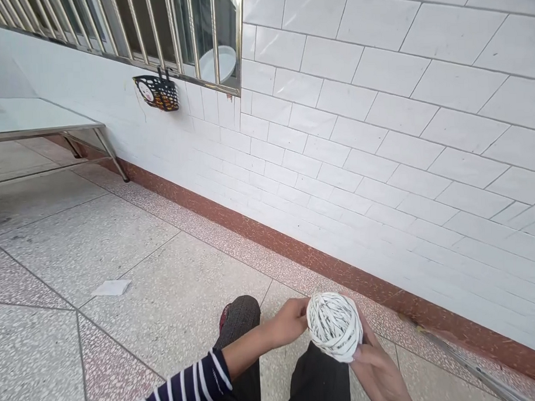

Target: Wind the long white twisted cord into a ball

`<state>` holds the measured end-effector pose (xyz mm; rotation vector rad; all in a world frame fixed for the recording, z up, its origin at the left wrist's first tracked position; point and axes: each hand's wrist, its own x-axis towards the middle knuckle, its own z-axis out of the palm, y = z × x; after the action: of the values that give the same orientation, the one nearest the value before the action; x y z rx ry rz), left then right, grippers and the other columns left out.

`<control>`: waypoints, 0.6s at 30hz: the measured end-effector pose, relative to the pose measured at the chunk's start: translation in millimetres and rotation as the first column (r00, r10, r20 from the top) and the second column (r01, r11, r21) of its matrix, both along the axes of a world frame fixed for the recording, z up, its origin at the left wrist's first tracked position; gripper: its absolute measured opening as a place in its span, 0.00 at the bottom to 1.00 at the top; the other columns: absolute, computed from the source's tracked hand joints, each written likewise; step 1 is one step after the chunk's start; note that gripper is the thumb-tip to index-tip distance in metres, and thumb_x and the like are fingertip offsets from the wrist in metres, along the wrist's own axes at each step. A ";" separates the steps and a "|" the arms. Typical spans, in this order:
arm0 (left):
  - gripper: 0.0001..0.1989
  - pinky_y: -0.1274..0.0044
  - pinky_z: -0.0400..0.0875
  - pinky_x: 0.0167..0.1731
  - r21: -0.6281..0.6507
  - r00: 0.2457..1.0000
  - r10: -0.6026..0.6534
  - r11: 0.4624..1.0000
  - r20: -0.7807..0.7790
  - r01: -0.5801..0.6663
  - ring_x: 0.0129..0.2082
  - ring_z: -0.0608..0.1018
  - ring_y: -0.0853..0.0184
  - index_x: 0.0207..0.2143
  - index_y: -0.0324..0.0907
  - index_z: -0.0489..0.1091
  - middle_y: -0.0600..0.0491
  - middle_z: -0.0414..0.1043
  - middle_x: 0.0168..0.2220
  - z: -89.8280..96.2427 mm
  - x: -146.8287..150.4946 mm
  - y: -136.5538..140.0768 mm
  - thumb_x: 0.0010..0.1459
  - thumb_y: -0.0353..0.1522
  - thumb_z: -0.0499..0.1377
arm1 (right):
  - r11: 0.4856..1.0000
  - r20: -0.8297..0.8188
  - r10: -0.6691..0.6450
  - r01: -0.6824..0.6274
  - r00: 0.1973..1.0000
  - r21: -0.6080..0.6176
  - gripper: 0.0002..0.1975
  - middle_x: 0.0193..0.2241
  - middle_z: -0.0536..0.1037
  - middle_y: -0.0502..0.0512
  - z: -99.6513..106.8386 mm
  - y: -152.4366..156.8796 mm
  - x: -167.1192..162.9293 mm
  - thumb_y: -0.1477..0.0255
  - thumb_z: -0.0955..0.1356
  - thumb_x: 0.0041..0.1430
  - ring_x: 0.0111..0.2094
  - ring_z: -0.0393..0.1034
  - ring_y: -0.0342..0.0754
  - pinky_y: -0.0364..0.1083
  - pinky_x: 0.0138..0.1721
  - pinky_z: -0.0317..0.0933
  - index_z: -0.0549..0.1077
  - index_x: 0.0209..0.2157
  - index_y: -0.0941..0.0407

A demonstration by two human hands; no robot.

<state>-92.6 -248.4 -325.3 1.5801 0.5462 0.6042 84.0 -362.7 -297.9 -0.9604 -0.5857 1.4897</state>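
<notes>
A ball of white yarn [334, 327], wound from flat, ribbon-like strands, is held up above the person's knees. My right hand [378, 363] cups it from the right and below, thumb on its near side and fingers behind it. At its left edge is my left hand [291, 322], closed with bent fingers against the ball; its fingertips are partly hidden. I cannot make out a loose strand between the hands. A striped dark blue and white sleeve [190, 387] covers the left forearm. Dark trouser legs [320, 377] show below the ball.
A white tiled wall [335, 134] with a reddish-brown base strip [233, 222] runs along ahead. A black basket [158, 93] hangs from the barred window [174, 28]. On the left stands a metal-legged table [40, 115]. White paper [112, 287] lies on the speckled floor [166, 303]. A metal pole [470, 366] lies at right.
</notes>
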 end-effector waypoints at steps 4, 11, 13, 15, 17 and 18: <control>0.11 0.76 0.71 0.37 0.135 0.948 0.006 0.990 -0.318 0.039 0.32 0.79 0.62 0.32 0.38 0.76 0.51 0.79 0.30 -11.1 -17.3 -14.5 0.56 0.26 0.53 | 0.999 -0.120 0.028 -0.032 0.992 -0.035 0.33 0.66 0.62 0.47 -42.4 -8.8 2.0 0.63 0.77 0.45 0.65 0.56 0.64 0.67 0.59 0.58 0.72 0.55 0.38; 0.11 0.74 0.68 0.35 0.419 0.793 0.149 0.897 -0.590 0.143 0.36 0.80 0.55 0.35 0.40 0.74 0.44 0.79 0.34 -26.1 -31.2 -20.0 0.59 0.29 0.51 | 0.977 -0.063 -0.120 0.107 0.991 -0.185 0.35 0.57 0.73 0.57 -44.5 5.2 -31.2 0.60 0.77 0.48 0.59 0.66 0.64 0.63 0.55 0.63 0.67 0.58 0.46; 0.12 0.77 0.67 0.34 0.361 0.810 0.114 0.924 -0.576 0.127 0.33 0.80 0.60 0.37 0.40 0.74 0.47 0.78 0.32 -31.1 -34.0 -15.5 0.59 0.29 0.50 | 0.970 -0.022 -0.152 0.145 0.988 -0.194 0.37 0.53 0.76 0.57 -27.4 9.5 -35.9 0.64 0.78 0.44 0.57 0.68 0.64 0.62 0.55 0.63 0.66 0.57 0.48; 0.14 0.80 0.67 0.31 0.233 0.844 0.067 0.970 -0.532 0.070 0.29 0.79 0.66 0.38 0.40 0.73 0.52 0.76 0.29 -37.0 -36.6 -8.9 0.59 0.28 0.48 | 0.967 0.024 -0.167 0.168 0.986 -0.194 0.39 0.52 0.77 0.57 -8.5 10.5 -33.9 0.65 0.79 0.42 0.56 0.69 0.64 0.61 0.56 0.63 0.66 0.56 0.48; 0.14 0.81 0.67 0.31 0.117 0.883 0.026 0.993 -0.469 0.033 0.27 0.77 0.70 0.39 0.39 0.72 0.54 0.75 0.29 -42.0 -37.8 -1.3 0.60 0.28 0.47 | 0.968 0.087 -0.176 0.188 0.981 -0.165 0.39 0.52 0.77 0.58 10.8 9.8 -27.1 0.66 0.80 0.41 0.56 0.68 0.65 0.62 0.55 0.63 0.67 0.55 0.49; 0.15 0.81 0.67 0.32 0.078 0.901 0.007 0.997 -0.433 0.030 0.28 0.77 0.70 0.39 0.39 0.72 0.54 0.74 0.30 -43.6 -37.4 2.6 0.61 0.29 0.46 | 0.970 0.121 -0.187 0.203 0.975 -0.131 0.38 0.51 0.77 0.58 20.2 9.6 -22.9 0.65 0.79 0.41 0.56 0.67 0.65 0.62 0.55 0.63 0.67 0.55 0.49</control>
<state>-130.1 -245.7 -368.9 1.8070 0.8516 0.2624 61.1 -353.1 -277.6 -1.1818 -0.4514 1.3226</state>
